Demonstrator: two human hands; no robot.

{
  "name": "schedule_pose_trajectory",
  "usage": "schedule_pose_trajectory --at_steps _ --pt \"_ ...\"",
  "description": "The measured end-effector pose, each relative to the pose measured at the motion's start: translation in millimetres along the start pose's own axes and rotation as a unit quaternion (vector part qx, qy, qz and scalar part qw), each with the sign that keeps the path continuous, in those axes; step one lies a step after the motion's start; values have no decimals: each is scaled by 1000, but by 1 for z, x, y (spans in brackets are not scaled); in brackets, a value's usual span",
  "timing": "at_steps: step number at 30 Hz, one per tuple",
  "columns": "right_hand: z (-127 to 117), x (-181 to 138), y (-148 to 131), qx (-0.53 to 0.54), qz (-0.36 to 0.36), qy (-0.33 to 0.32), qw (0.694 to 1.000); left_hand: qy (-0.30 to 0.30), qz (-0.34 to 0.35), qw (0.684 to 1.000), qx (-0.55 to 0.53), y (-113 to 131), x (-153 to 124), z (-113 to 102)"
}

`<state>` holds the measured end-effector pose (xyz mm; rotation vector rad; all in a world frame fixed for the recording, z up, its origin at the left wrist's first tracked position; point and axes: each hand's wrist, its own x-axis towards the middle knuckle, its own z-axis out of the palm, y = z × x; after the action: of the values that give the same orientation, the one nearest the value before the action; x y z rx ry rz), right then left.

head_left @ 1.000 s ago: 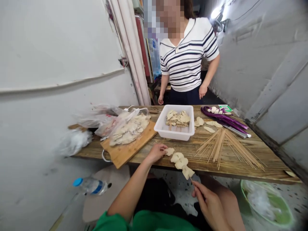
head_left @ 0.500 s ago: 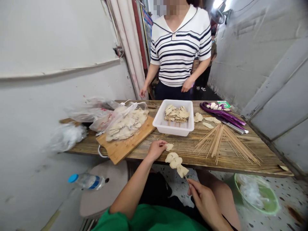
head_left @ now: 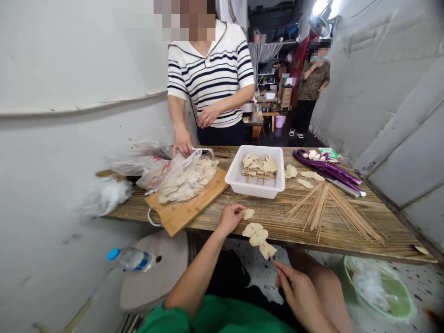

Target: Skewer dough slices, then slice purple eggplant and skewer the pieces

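Note:
My left hand is closed at the table's front edge, its fingertips pinching a thin pale slice. What kind of food the slice is I cannot tell for sure. Below it, my right hand is wrapped round the lower end of a skewer. Several pale slices are threaded along that skewer, which points up and left towards my left hand. The slice in my left hand is apart from the threaded ones. Straight ahead, a white plastic tub holds finished skewers of the same slices.
A wooden board at left carries a bagged pile of slices. Bare skewers fan out at right, near purple eggplants and a knife. A co-worker stands opposite; a green bin sits below right.
My view has turned slightly, and things sit a little further right. The co-worker has moved left and reaches a hand to the plastic bag. My hands keep nearly the same pose.

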<state>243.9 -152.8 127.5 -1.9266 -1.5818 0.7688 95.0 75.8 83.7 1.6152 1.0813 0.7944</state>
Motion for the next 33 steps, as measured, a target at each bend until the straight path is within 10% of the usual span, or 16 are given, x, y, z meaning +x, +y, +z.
schedule_pose_trajectory --at_steps 33 --pt "18 13 23 15 -52 33 998 41 53 995 74 14 -14 9"
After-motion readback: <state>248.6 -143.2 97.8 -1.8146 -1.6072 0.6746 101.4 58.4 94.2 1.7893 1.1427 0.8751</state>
